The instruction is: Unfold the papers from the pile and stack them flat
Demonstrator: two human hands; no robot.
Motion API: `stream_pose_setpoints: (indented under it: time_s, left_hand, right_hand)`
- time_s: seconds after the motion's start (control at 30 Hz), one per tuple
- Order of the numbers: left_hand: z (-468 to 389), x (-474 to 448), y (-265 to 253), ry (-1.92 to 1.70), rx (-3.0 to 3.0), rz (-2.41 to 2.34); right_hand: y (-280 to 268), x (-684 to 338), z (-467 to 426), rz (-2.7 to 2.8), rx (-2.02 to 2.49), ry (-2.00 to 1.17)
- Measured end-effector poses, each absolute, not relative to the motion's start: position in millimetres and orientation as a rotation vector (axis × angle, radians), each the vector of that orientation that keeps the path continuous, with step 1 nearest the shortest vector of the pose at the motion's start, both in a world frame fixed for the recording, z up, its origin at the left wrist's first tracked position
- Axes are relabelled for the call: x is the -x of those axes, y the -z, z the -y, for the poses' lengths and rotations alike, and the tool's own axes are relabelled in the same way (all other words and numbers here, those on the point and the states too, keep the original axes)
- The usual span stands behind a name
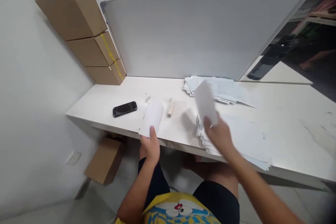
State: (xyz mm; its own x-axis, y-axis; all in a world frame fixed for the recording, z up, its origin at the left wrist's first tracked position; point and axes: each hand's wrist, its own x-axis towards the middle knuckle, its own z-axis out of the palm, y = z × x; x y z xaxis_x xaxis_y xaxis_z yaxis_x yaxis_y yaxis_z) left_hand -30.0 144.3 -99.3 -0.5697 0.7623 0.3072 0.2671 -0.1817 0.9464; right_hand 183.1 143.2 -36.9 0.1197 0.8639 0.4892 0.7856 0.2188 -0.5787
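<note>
My left hand (151, 146) is closed on a white sheet of paper (152, 114), thumb on top, at the front edge of the desk. A second white piece of paper (204, 99), slightly blurred and held upright, is gripped at its lower end by my right hand (218, 134). That hand is above the left side of a spread paper stack (244, 136). Between the two hands lies a small cream-coloured block-like object (171, 109), whose kind I cannot make out. Behind my right hand another stack of papers (220, 89) rests against the board.
A black phone (125, 109) lies on the white desk (97, 101) at the left. Three cardboard boxes (89, 14) are piled in the back left corner. A large whiteboard (178, 38) leans along the back. Another cardboard box (103, 159) is below the desk.
</note>
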Motion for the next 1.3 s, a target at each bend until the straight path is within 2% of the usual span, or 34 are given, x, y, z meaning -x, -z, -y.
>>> stream_pose_setpoints:
  time_s: [0.1,0.2,0.3,0.4,0.57,0.7,0.77,0.87,0.93,1.07,1.3]
  left_hand:
    - [-87.0,4.3,90.5,-1.768,-1.115,-1.274]
    - [-54.4,-5.7,82.3,-1.634,-1.075,-0.983]
    - [-50.4,-5.3,75.3,-1.546,-0.943,-1.022]
    - [-60.8,0.7,60.0,-1.65,-0.797,-1.153]
    - [-77.2,18.8,27.0,-1.654,-0.771,-0.95]
    - [-99.6,25.1,36.6,-1.664,-0.813,-0.85]
    - [-116.2,29.4,53.2,-1.719,-0.863,-0.955]
    - [-141.5,45.7,78.1,-1.813,-1.035,-1.315]
    - [-157.4,59.9,88.7,-1.743,-1.27,-1.459]
    - [-185.7,75.0,92.2,-1.587,-1.545,-1.469]
    - [-189.9,56.9,97.4,-1.566,-1.561,-1.543]
  right_hand:
    - [46.0,-115.9,-84.2,1.823,1.32,-0.159]
    - [53.3,-85.8,-61.7,1.919,1.252,-0.225]
    - [54.4,-93.7,-60.2,2.011,1.232,-0.308]
    - [52.8,-122.2,-65.1,2.111,1.112,-0.508]
    - [61.2,-164.3,-84.2,1.584,1.252,-0.914]
    - [63.5,-167.6,-101.3,1.208,1.192,-1.141]
    - [62.1,-160.9,-106.8,1.134,1.197,-1.117]
    - [64.7,-146.6,-113.2,1.137,1.25,-0.893]
    - [72.7,-137.5,-118.2,1.172,1.264,-0.773]
    - [96.0,-131.4,-128.9,1.174,1.234,-0.699]
    - [103.4,-140.6,-116.8,1.079,1.409,-0.657]
